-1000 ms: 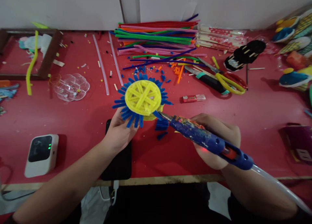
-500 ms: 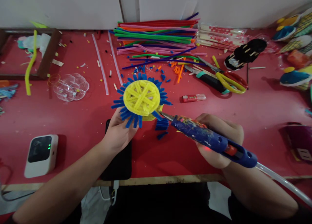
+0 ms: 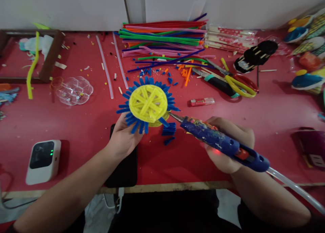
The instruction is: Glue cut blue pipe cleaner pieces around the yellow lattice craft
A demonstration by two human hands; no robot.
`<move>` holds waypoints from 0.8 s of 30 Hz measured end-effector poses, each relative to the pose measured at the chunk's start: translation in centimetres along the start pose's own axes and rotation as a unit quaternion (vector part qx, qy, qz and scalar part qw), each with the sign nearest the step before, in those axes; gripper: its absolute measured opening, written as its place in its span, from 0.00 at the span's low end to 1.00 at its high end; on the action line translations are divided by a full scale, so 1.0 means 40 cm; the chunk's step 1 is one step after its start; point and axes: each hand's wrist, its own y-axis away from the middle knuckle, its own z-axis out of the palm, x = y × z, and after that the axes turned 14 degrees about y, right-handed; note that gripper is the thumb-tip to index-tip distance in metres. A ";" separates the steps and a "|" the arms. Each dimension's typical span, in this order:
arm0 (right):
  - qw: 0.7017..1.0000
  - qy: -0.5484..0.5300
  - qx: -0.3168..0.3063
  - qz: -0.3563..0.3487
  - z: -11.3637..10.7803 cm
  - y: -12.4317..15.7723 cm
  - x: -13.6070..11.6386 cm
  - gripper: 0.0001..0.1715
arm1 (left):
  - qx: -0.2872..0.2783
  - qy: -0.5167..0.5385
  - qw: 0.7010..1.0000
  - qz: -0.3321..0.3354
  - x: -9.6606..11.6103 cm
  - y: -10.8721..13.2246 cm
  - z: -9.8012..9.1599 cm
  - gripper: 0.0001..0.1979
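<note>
My left hand grips from below a round yellow pipe-cleaner disc ringed with short blue pipe-cleaner spikes, held above the red table. My right hand is wrapped round a blue glue gun smeared with paint; its metal tip points at the disc's lower right edge, just off the spikes. A clear glue stick trails from the gun's back. A few cut blue pieces lie under the disc.
A heap of coloured pipe cleaners lies at the back. Yellow-handled scissors, a knife, a red lighter, a clear flower-shaped tray, a white device, a black phone and a wooden frame lie around.
The glue gun's tip has drawn slightly back to the right and up from the disc's edge. The disc and my left hand have barely moved.
</note>
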 end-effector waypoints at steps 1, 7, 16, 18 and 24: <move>1.000 0.004 0.000 -0.003 0.000 0.001 0.002 0.06 | -0.005 0.001 1.000 -0.004 0.001 0.000 -0.001 0.11; 1.000 0.023 0.004 -0.014 0.002 -0.006 0.005 0.06 | -0.062 0.029 0.997 -0.019 0.008 -0.009 -0.011 0.12; 0.988 0.145 -0.052 0.004 -0.002 -0.038 0.065 0.17 | -0.054 0.015 0.998 0.000 0.003 -0.026 0.009 0.10; 0.979 0.180 -0.092 -0.025 -0.007 -0.044 0.088 0.22 | -0.055 0.006 0.998 0.014 0.004 -0.029 0.013 0.11; 0.939 0.295 -0.168 -0.060 -0.001 -0.051 0.126 0.24 | -0.060 -0.007 0.997 0.038 0.002 -0.030 0.014 0.24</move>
